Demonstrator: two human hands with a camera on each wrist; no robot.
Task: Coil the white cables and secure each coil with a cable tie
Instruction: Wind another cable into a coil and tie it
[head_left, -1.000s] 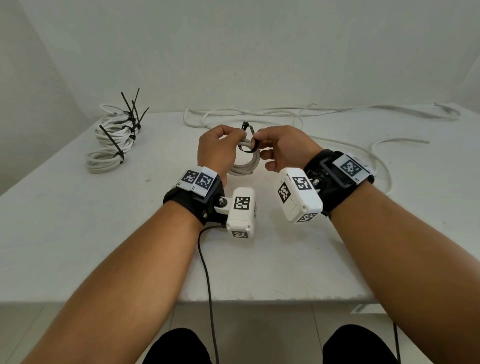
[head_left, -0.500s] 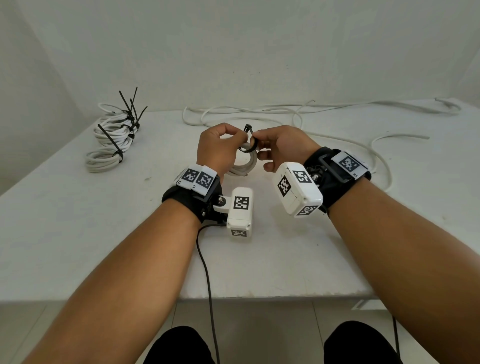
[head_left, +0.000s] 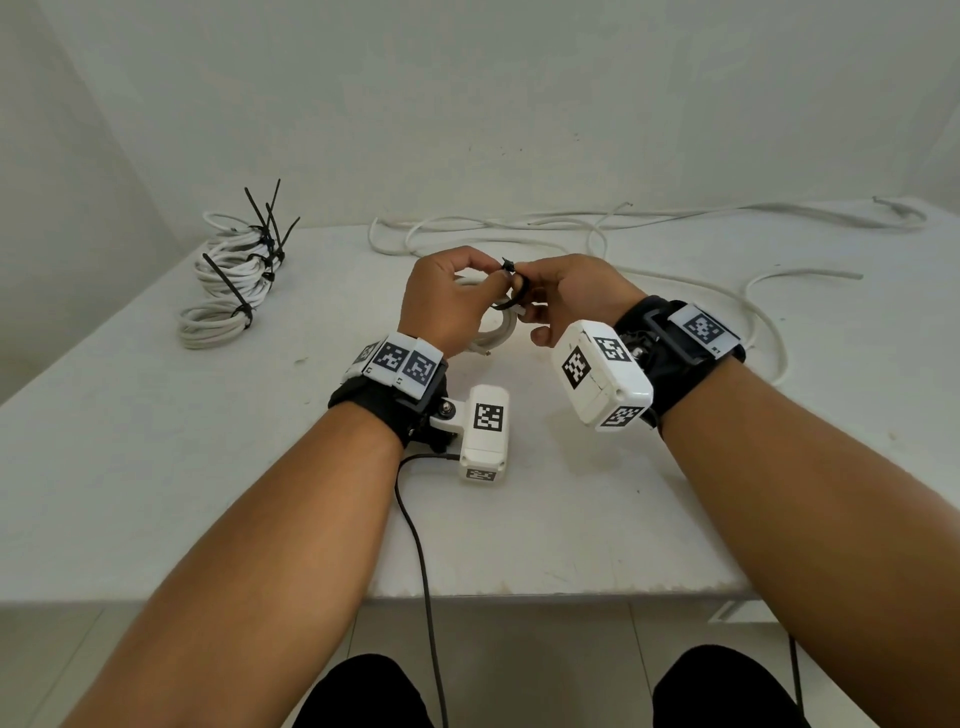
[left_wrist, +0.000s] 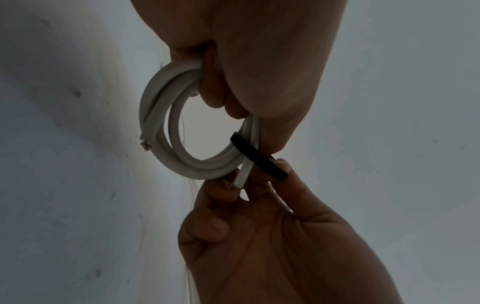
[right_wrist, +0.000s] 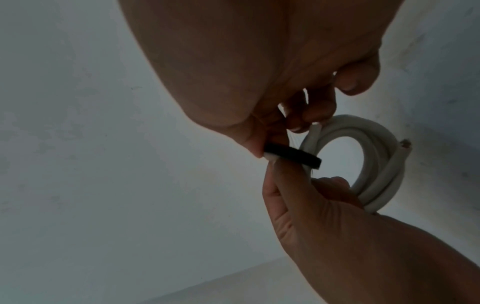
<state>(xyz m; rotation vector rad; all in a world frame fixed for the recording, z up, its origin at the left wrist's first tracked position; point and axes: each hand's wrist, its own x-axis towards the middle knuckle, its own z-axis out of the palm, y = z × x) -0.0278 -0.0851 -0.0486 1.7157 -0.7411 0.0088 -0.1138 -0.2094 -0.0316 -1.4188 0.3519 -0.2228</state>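
Observation:
A small white cable coil (head_left: 500, 339) is held up over the table's middle. My left hand (head_left: 483, 273) grips it, fingers curled round its strands (left_wrist: 166, 131). A black cable tie (head_left: 515, 293) loops around the coil, its head (head_left: 507, 266) sticking up between the two hands. My right hand (head_left: 530, 283) pinches the tie band (right_wrist: 291, 156) between thumb and fingertip, right beside the coil (right_wrist: 376, 164). In the left wrist view the tie (left_wrist: 259, 160) crosses the coil's lower right. A cut cable end (left_wrist: 145, 144) pokes out of the coil.
Several tied white coils (head_left: 234, 280) with black tie tails lie at the far left. Loose white cables (head_left: 571, 223) run along the back and curl down the right side (head_left: 769, 322). The table's front edge (head_left: 467, 592) is near my forearms. A black wire (head_left: 415, 519) hangs there.
Both hands keep their hold on the coil and the tie and stay together at the table's middle. Only small finger shifts at the tie show.

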